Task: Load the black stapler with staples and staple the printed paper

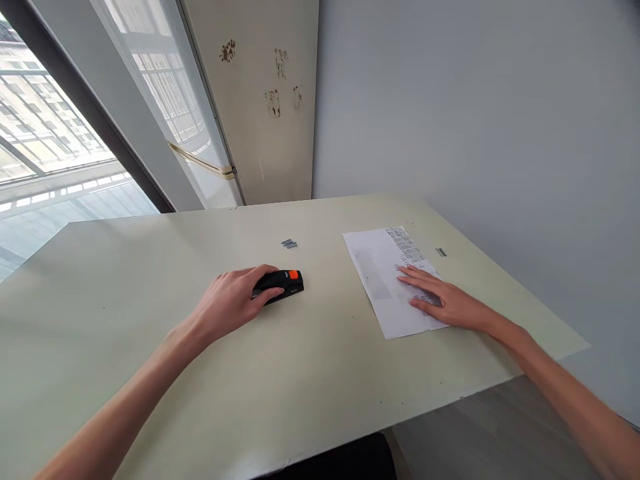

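Grey wall [475, 100] behind, stained panel [270, 140] beside it, bright window [45, 127] at left. Pale, specked surface [165, 267] below. Paper [373, 293], seemingly several sheets, lies right of middle; right hand [445, 300] spread flat on it. Sideways drag there could skew it. Left hand [240, 297] closed round a black stapler [290, 283], left of the paper; a forward push might scatter the staple strips [289, 244] just beyond.

I see a fridge [273, 153] (its side blotched brown), a bright window [47, 117] left of it, a grey wall [475, 100] right of it, a pale table [320, 373] before it.
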The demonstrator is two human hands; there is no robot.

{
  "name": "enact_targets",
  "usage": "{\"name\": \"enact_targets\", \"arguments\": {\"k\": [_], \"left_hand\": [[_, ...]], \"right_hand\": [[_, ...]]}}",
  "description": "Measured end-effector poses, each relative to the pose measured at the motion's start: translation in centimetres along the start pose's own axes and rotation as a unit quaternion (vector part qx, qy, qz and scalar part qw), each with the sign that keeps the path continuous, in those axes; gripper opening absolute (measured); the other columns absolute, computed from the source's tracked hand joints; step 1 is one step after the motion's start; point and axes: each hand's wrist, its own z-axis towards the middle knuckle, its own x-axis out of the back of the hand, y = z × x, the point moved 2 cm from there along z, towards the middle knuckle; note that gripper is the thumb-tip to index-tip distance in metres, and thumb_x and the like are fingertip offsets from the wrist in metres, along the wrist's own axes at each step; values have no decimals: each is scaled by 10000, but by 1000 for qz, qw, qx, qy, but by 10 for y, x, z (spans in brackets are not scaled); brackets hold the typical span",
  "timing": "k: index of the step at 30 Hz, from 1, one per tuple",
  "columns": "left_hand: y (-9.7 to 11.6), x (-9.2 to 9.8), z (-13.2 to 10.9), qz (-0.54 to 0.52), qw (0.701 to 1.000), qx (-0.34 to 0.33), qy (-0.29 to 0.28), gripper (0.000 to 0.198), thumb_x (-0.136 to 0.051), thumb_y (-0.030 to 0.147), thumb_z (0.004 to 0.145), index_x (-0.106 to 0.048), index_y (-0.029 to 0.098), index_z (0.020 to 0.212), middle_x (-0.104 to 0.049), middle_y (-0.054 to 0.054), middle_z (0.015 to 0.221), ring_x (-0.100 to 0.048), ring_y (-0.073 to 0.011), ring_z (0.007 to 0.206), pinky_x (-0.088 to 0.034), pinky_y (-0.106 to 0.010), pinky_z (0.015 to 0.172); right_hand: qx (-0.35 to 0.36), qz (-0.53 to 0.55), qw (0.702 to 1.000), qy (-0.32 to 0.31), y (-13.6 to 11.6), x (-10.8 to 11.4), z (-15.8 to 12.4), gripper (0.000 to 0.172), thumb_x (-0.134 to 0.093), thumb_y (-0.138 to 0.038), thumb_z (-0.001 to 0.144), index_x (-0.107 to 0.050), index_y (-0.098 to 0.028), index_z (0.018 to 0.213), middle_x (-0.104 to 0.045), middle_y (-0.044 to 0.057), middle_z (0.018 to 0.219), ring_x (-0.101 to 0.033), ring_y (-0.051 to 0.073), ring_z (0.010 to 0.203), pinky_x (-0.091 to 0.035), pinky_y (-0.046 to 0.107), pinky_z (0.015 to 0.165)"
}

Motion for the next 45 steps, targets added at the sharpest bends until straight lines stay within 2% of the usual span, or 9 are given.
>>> {"name": "enact_targets", "arguments": {"k": [7,12,14,16,20,25,31,40,45], "left_hand": [[1,-23,-2,-23,999,-48,2,438,-436,562,1051,-684,270,1263,-791,-61,1093,-713,-236,837,-500,-328,722],[-5,-32,0,-48,998,-49,4,422,-510,599,1020,-711,298,1237,-792,-42,1092,-719,-257,874,-505,-342,718],[-11,-33,-2,-91,995,-35,7,444,-585,633,978,-700,313,1264,-785,-39,1138,-723,-276,939,-527,-358,762],[-19,-34,-8,-169,985,-27,18,526,-671,648,926,-661,318,1334,-759,-50,1257,-710,-301,1097,-544,-387,898],[-40,-41,-23,-387,918,13,81,572,-642,655,957,-624,255,1365,-707,-117,1375,-652,-309,1281,-482,-436,1109],[-69,-49,-33,-522,814,98,233,538,-478,670,1042,-687,194,1181,-734,-145,1246,-682,-277,1164,-513,-412,1027],[-91,-49,-28,-541,774,154,290,582,-476,725,1013,-698,190,1065,-739,-123,1120,-675,-249,1048,-513,-350,904],[-84,-46,-28,-439,855,161,225,474,-492,626,1040,-695,212,927,-719,-62,982,-636,-223,968,-490,-329,928],[-86,-42,-31,-426,857,178,227,426,-491,572,1051,-692,218,926,-717,-60,989,-621,-227,959,-489,-341,945]], "right_hand": [[-48,18,996,78,-10,1,5,503,-464,-553,1071,-587,-330,1505,-514,20,1646,-364,303,1592,-463,559,1206],[-63,116,983,125,-65,-7,25,471,-474,-556,1060,-614,-354,1461,-572,36,1594,-536,332,1465,-657,391,766],[-38,155,981,111,-93,-13,41,455,-486,-552,1057,-618,-360,1448,-588,37,1577,-534,328,1464,-645,374,749],[-20,214,971,102,-119,-21,59,440,-511,-547,1050,-621,-360,1433,-594,39,1569,-525,319,1474,-630,415,890],[-8,347,935,74,-160,-49,97,353,-510,-507,1057,-677,-321,1306,-683,60,1448,-596,272,1405,-512,469,1121],[12,448,889,97,-195,-84,138,333,-501,-509,1053,-699,-254,1130,-754,81,1254,-692,229,1239,-517,428,1108],[48,491,857,147,-221,-91,165,404,-490,-585,1050,-688,-233,1050,-767,77,1123,-736,212,1098,-559,409,1066],[-9,470,872,138,-200,-108,161,394,-439,-575,1071,-630,-233,1112,-772,65,1019,-747,207,942,-595,423,933],[-23,443,887,128,-200,-108,160,342,-438,-531,1078,-596,-245,1178,-774,53,1009,-742,203,931,-585,434,944]]}}
